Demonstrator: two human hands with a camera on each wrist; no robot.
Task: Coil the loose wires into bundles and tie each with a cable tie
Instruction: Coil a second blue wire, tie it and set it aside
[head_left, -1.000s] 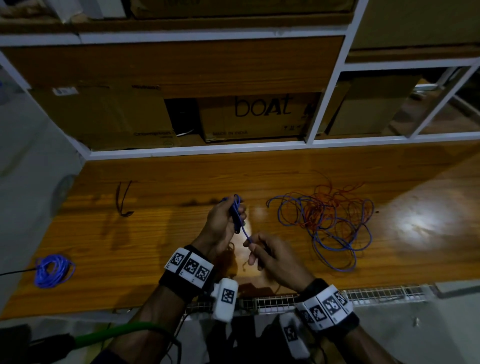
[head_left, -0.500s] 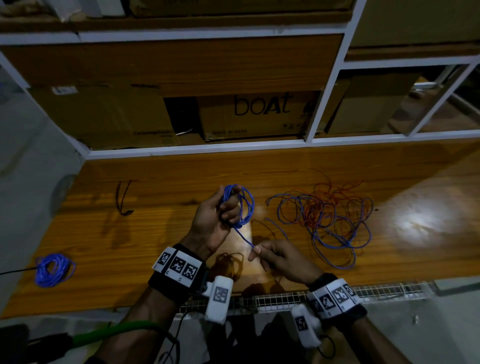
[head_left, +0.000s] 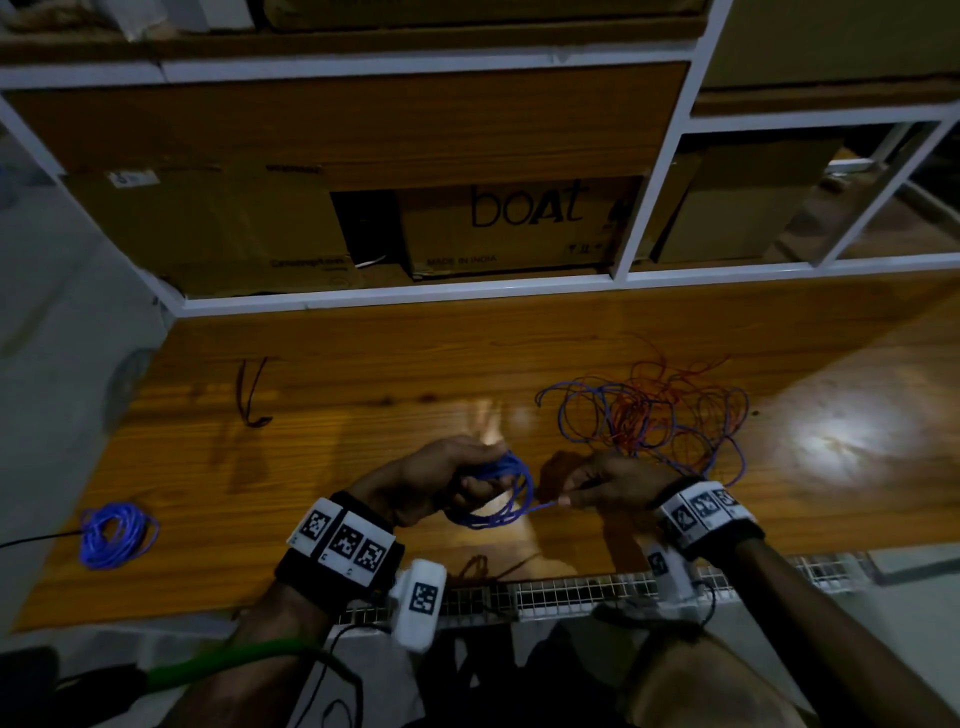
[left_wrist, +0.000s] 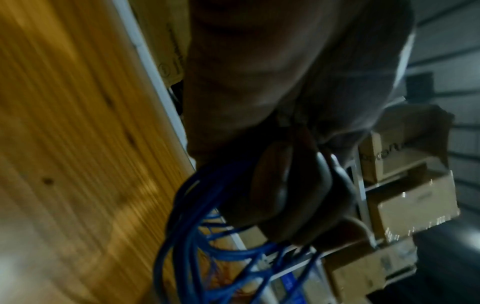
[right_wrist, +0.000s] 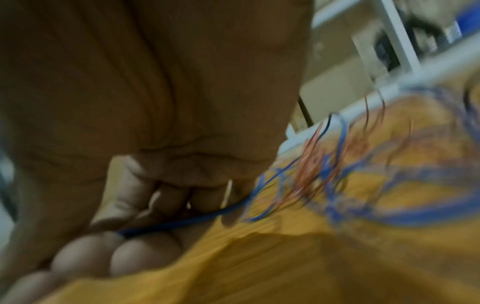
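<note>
Head view: glossy wooden bench (head_left: 322, 431); thin blue wire coil (head_left: 501, 493) gripped in left hand (head_left: 431, 480) — lower, flatter than half a second back; right hand (head_left: 605, 483) pinching its tail. Loose blue-red tangle (head_left: 649, 415) just beyond. Left wrist: curled fingers (left_wrist: 280, 195) round blue loops. Right wrist: strand nipped between fingertips (right_wrist: 145, 253) — blurred.

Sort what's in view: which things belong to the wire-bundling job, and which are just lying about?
Job:
left hand gripping blue coil
right hand pinching its tail
wire tangle
finished bundle
black ties

Lying about:
boxes
shelf frame
green cable
</note>
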